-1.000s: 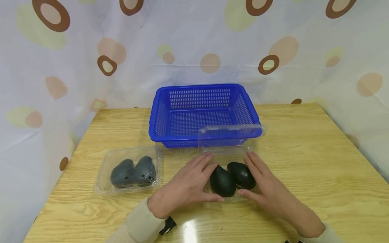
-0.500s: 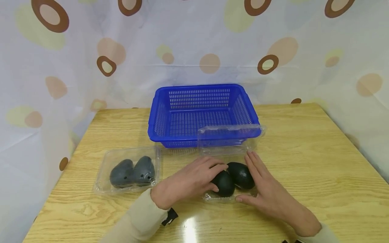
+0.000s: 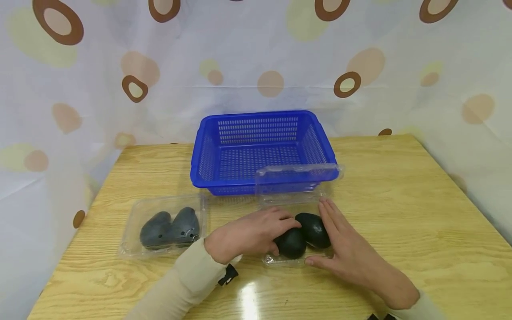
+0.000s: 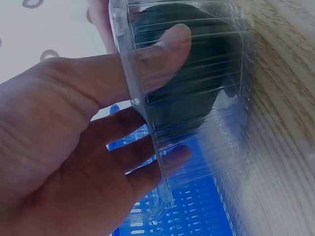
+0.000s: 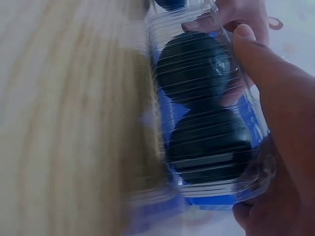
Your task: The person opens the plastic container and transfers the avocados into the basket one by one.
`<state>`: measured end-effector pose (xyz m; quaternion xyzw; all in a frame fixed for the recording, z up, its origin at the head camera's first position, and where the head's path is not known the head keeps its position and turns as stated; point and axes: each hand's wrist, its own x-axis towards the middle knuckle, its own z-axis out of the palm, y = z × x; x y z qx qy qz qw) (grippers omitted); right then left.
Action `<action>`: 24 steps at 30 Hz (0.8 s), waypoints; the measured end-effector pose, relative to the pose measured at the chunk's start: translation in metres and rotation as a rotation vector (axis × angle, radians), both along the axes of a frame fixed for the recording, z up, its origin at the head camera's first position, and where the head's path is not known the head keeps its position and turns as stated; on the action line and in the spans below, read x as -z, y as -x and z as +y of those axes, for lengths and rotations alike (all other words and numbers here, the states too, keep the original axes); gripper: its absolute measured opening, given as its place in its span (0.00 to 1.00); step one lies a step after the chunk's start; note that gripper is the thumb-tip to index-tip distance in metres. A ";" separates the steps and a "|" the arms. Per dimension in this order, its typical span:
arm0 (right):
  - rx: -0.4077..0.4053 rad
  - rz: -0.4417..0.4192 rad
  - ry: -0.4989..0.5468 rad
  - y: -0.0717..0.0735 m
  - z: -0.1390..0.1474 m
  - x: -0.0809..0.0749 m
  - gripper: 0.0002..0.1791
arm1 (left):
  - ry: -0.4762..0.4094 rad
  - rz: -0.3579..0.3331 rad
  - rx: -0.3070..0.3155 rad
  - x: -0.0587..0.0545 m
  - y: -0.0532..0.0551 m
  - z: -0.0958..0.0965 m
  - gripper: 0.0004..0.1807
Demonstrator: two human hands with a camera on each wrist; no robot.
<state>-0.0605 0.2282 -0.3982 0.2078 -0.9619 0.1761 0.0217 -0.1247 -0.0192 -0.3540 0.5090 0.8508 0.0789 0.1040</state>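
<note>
A clear plastic clamshell box (image 3: pixel 274 260) stands before me, its lid (image 3: pixel 298 168) raised at the back. Two dark, pear-shaped avocados lie in it side by side. My left hand (image 3: pixel 256 231) grips the left avocado (image 3: pixel 291 244), fingers over its top and thumb at its near side. In the left wrist view the thumb (image 4: pixel 167 54) reaches over the rim onto the avocado (image 4: pixel 189 98). My right hand (image 3: pixel 354 255) rests along the box's right end, fingers straight and thumb at the front rim, beside the right avocado (image 3: pixel 314 230).
A blue slotted basket (image 3: pixel 202 182) stands at the back behind the raised lid. On the left lies a second clear box (image 3: pixel 130 242) with two greyish avocados (image 3: pixel 170 229) seen through its plastic. A patterned curtain (image 3: pixel 240 53) hangs behind the wooden table (image 3: pixel 400 200).
The left hand has moved from the box's left side onto the left avocado and taken hold of it. The right hand has stayed at the right end. The head view has shifted slightly.
</note>
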 end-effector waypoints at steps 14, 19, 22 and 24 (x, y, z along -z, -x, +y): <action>-0.005 0.005 -0.059 0.000 -0.002 -0.002 0.65 | 0.014 -0.021 -0.049 0.007 0.005 0.003 0.34; 0.014 -0.026 -0.054 0.001 -0.004 -0.005 0.66 | -0.004 -0.009 -0.063 0.008 0.007 0.002 0.34; 0.020 -0.035 -0.054 0.002 -0.006 -0.007 0.66 | -0.012 -0.001 -0.069 0.007 0.007 0.002 0.34; 0.020 -0.031 -0.060 0.003 -0.006 -0.007 0.66 | -0.017 -0.003 -0.073 0.006 0.007 0.001 0.34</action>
